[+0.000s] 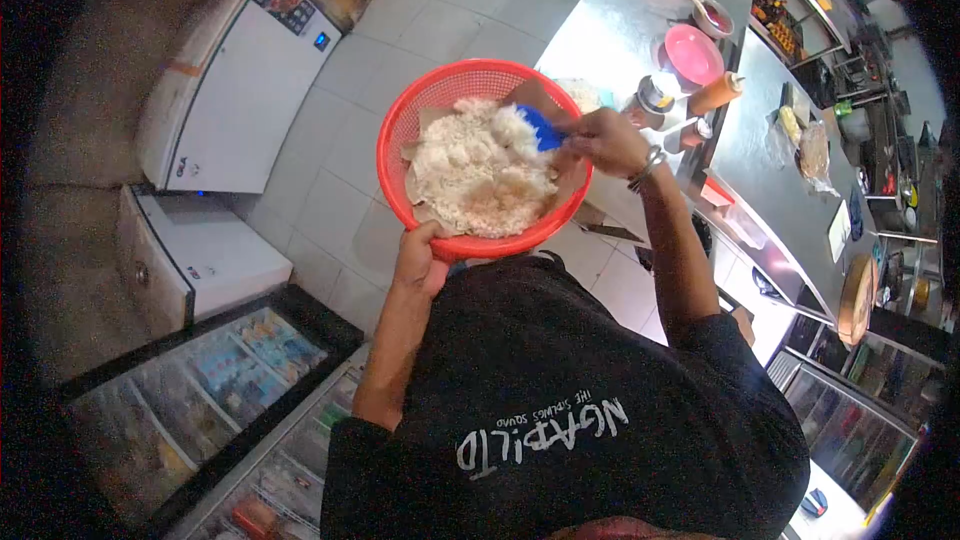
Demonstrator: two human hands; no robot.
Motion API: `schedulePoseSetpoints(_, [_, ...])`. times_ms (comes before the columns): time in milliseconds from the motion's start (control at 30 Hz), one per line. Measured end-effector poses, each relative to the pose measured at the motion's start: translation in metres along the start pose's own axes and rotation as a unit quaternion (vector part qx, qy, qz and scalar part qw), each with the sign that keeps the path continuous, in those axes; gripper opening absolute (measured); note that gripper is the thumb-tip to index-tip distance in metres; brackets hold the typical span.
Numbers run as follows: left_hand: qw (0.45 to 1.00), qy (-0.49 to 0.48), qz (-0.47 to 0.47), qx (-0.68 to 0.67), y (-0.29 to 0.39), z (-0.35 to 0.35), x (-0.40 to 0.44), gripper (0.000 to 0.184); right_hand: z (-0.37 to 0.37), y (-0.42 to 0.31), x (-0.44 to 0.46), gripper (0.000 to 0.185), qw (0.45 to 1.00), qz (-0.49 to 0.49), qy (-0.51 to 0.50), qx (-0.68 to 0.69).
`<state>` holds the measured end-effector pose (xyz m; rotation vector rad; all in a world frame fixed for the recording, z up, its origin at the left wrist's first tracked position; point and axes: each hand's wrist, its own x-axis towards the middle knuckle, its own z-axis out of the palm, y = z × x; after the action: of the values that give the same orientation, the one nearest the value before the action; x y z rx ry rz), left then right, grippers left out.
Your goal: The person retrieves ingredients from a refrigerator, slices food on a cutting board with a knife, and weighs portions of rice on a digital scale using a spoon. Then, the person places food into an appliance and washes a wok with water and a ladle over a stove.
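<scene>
A red mesh basket (440,88) lined with brown paper holds a mound of white rice (470,165). My left hand (420,260) grips the basket's near rim at its lower left. Over the basket's right side, my right hand (607,144) is closed round a blue scoop (541,128). White rice lies against the scoop's head at the upper right of the mound. The scoop's handle is mostly hidden by my fingers. A bracelet circles my right wrist.
White chest freezers (240,90) stand at the left, above glass-topped freezers (220,380). On the steel counter (590,35) at the right are a pink bowl (693,54), an orange sauce bottle (716,93), jars and a small bowl (713,17). A round wooden board (857,298) is farther right.
</scene>
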<state>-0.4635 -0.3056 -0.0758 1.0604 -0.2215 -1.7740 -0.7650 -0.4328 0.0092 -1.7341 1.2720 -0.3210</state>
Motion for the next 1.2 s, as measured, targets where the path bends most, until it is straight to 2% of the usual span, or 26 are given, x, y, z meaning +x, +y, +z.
schedulePoseSetpoints(67, [1.000,-0.005,-0.007,0.007,0.006,0.007,-0.004,0.048,-0.012,-0.017,-0.012,0.034,0.997,0.014,0.073,-0.038])
schedulePoseSetpoints(100, [1.000,0.002,-0.014,-0.007,0.007,0.018,0.001,0.052,-0.024,0.011,-0.004,0.033,0.996,0.015,0.089,0.011])
schedulePoseSetpoints(167, [1.000,0.005,-0.025,-0.019,0.007,0.022,0.006,0.057,-0.041,0.001,-0.008,0.032,0.991,0.038,0.130,0.001])
schedulePoseSetpoints(200, [0.999,0.000,-0.027,-0.026,0.006,0.018,0.008,0.058,-0.042,0.024,0.002,0.031,0.985,0.036,0.166,0.020])
schedulePoseSetpoints(300, [0.999,-0.008,-0.035,-0.033,0.003,-0.006,0.016,0.059,-0.049,0.066,0.020,0.031,0.976,0.128,0.174,-0.012])
schedulePoseSetpoints(333, [0.999,-0.008,-0.037,-0.036,0.002,-0.011,0.016,0.060,-0.044,0.083,0.030,0.031,0.976,0.130,0.176,-0.011])
schedulePoseSetpoints(400, [1.000,-0.013,-0.008,-0.001,0.004,-0.001,0.009,0.058,-0.035,0.120,0.047,0.030,0.964,0.146,0.189,-0.114])
schedulePoseSetpoints(433, [0.999,-0.018,0.023,0.032,0.004,0.004,0.007,0.055,-0.031,0.129,0.050,0.030,0.964,0.148,0.188,-0.112])
schedulePoseSetpoints(500, [1.000,-0.007,0.011,0.020,0.000,-0.004,0.010,0.056,-0.018,0.141,0.056,0.029,0.927,0.187,0.210,-0.248])
schedulePoseSetpoints(533, [1.000,0.004,0.001,0.005,0.000,-0.006,0.010,0.057,-0.012,0.148,0.059,0.027,0.909,0.176,0.228,-0.302])
schedulePoseSetpoints(667, [0.998,0.041,-0.001,-0.040,0.004,-0.005,-0.005,0.059,-0.004,0.160,0.060,0.024,0.886,0.173,0.212,-0.374])
schedulePoseSetpoints(700, [0.997,0.053,-0.013,-0.050,0.005,0.000,-0.009,0.059,-0.006,0.165,0.058,0.024,0.887,0.174,0.211,-0.372])
schedulePoseSetpoints(767, [0.996,0.065,-0.025,-0.061,0.002,0.000,-0.011,0.059,-0.014,0.162,0.052,0.027,0.877,0.122,0.280,-0.371])
schedulePoseSetpoints(800, [0.995,0.086,-0.007,-0.054,0.001,-0.007,-0.012,0.059,-0.014,0.165,0.052,0.027,0.878,0.122,0.278,-0.370])
schedulePoseSetpoints(867, [0.993,0.106,0.009,-0.047,0.001,-0.012,-0.015,0.058,-0.019,0.169,0.053,0.030,0.877,0.087,0.341,-0.327])
schedulePoseSetpoints(1000, [0.992,0.105,0.029,-0.062,-0.005,-0.018,-0.012,0.058,-0.040,0.157,0.046,0.034,0.881,0.158,0.304,-0.326])
schedulePoseSetpoints(1200, [0.992,0.092,0.040,-0.077,-0.006,-0.010,-0.016,0.058,-0.052,0.147,0.041,0.035,0.895,0.155,0.298,-0.295])
